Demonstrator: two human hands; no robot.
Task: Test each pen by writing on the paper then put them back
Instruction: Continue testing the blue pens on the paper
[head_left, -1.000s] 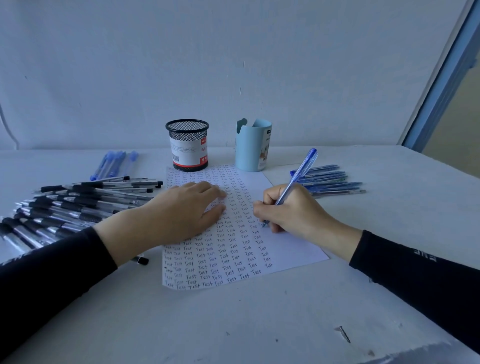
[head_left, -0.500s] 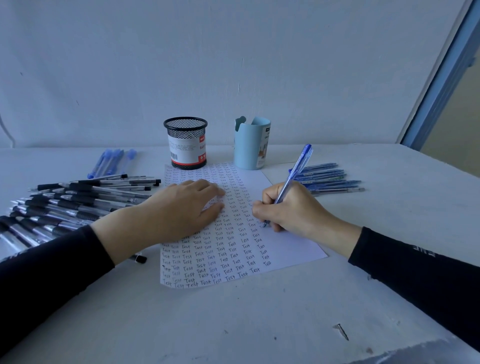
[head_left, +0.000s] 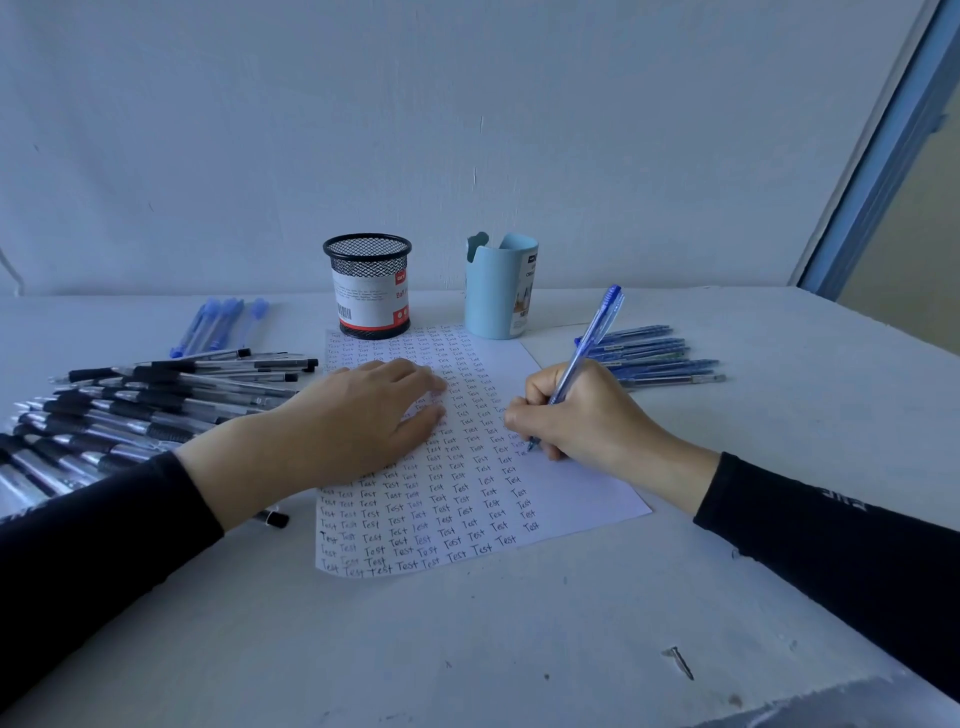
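Right hand (head_left: 587, 410) pinches a blue click pen (head_left: 587, 345) between thumb and fingers. The tip is down on the paper (head_left: 582, 483) at its right side, about 3 o'clock of the sheet's middle, and the barrel tilts up toward 1 o'clock. Left hand (head_left: 353, 421) lies flat on the sheet's left half, fingers straight and close together, pressing it down. The sheet is filled with rows of handwritten "Test"; its right strip is blank.

- Black mesh pen holder (head_left: 368, 286): 11 o'clock of the sheet, touching its far edge, upright.
- Light blue pen cup (head_left: 498, 291): 1 o'clock, at the sheet's far corner, upright.
- Pile of black pens (head_left: 156, 400): 9 o'clock, lying on the white table (head_left: 467, 649), partly under the left forearm.
- Capped blue pens (head_left: 218, 322): 10 o'clock, beyond the black pile.
- Row of blue click pens (head_left: 654, 356): 2 o'clock, just behind the right hand.
- Small nail (head_left: 678, 661): 5 o'clock, well apart from the sheet.

Both arms are in black sleeves.
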